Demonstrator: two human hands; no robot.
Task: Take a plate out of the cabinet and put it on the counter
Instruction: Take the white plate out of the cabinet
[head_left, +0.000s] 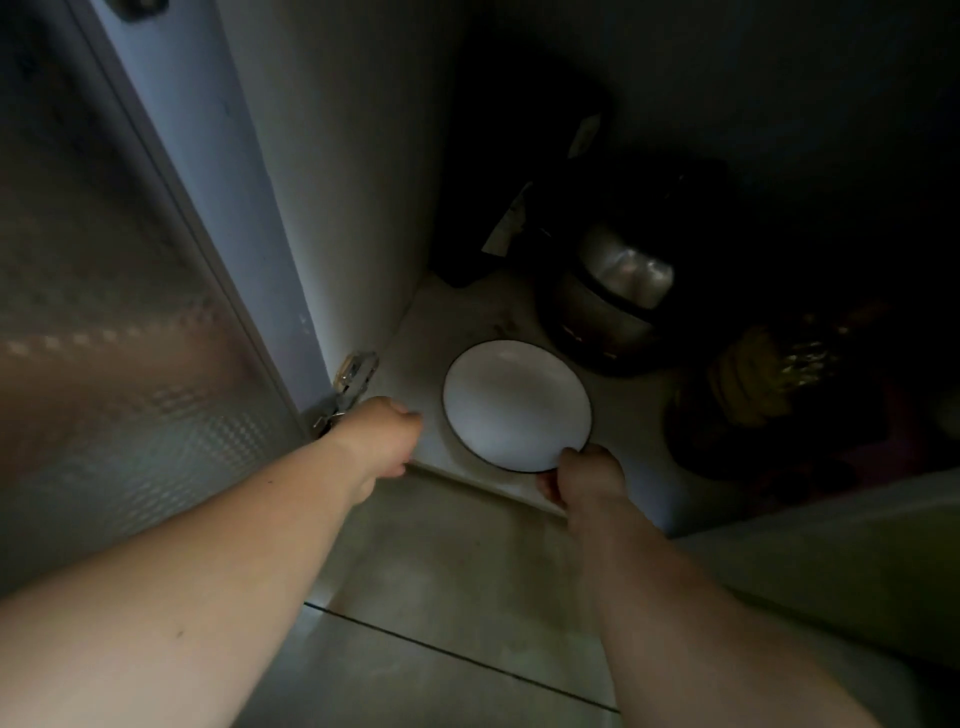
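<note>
A white plate (517, 404) with a thin dark rim lies on the floor of a low, dim cabinet (415, 332), close to the front edge. My right hand (587, 478) grips the plate's near rim, thumb on top and fingers underneath. My left hand (382, 434) rests at the cabinet's front edge, left of the plate and not touching it; its fingers are curled, and I cannot make out whether they press on the shelf.
The open cabinet door (130, 312) stands on the left, with its hinge (350, 384) beside my left hand. Behind the plate sits a dark metal pot (608, 306); a yellowish object (753, 384) is to its right. Tiled floor (441, 623) lies below.
</note>
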